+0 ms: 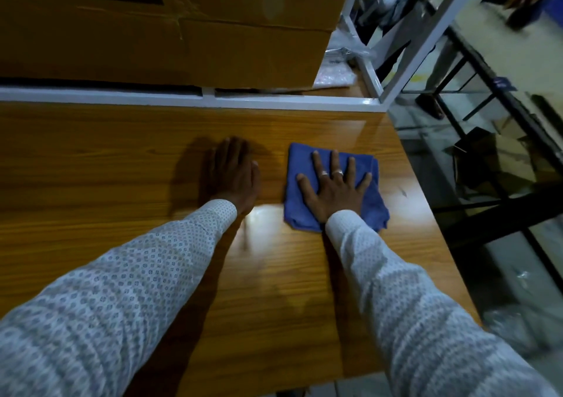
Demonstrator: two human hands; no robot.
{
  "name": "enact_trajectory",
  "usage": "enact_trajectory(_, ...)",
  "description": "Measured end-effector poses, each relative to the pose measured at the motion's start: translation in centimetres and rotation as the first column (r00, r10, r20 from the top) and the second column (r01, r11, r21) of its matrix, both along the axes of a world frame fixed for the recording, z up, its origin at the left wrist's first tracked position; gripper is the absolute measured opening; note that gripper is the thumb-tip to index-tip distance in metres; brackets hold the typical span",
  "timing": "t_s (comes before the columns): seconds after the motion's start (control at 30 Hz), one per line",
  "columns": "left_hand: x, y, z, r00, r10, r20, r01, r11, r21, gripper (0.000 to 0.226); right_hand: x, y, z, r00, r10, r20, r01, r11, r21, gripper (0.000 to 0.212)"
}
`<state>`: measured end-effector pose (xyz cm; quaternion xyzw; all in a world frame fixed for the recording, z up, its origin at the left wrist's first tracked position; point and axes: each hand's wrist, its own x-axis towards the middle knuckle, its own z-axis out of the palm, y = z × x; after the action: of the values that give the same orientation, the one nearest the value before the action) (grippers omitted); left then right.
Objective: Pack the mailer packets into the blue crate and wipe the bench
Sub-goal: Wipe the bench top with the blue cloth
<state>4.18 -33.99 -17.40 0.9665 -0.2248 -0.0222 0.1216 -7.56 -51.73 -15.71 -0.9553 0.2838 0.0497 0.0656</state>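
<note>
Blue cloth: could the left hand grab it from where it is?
Probably yes. The left hand lies flat on the bench right beside the blue cloth, with only bare wood between them.

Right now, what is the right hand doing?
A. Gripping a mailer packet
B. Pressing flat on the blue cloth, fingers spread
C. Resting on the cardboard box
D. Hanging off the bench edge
B: the right hand lies palm down with fingers spread on the blue cloth, which sits on the wooden bench; the left hand rests flat on bare wood beside it.
</note>
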Motion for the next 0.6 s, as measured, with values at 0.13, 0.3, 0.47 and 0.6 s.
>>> enact_trajectory(0.13, -0.2, 0.2, 0.4, 1.000, -0.003, -0.008, 0.003, 1.000, 0.008, 0.058, -5.5, 3.7, -0.8, 0.993, 0.112, 0.041, -0.110, 0.992, -0.056, 0.072)
enact_trajectory(0.3, -0.3, 0.4, 0.4, 0.999, -0.020, -0.051, 0.022, 0.999, 0.045, 0.060, -10.4, 0.9, -0.1, 1.000, -0.030, 0.001, 0.030, 0.997, -0.067, 0.073)
enact_trajectory(0.47, -0.4, 0.5, 0.6, 0.998, -0.030, -0.062, 0.032, 0.999, 0.024, 0.059, -5.8, 1.4, 0.2, 0.996, -0.087, 0.018, 0.087, 0.995, -0.040, 0.071)
enact_trajectory(0.6, -0.6, 1.0, 1.3, 0.990, -0.067, -0.121, 0.070, 0.997, 0.028, 0.058, -8.5, 5.0, -0.5, 0.997, 0.071, 0.033, -0.069, 0.996, -0.059, 0.070)
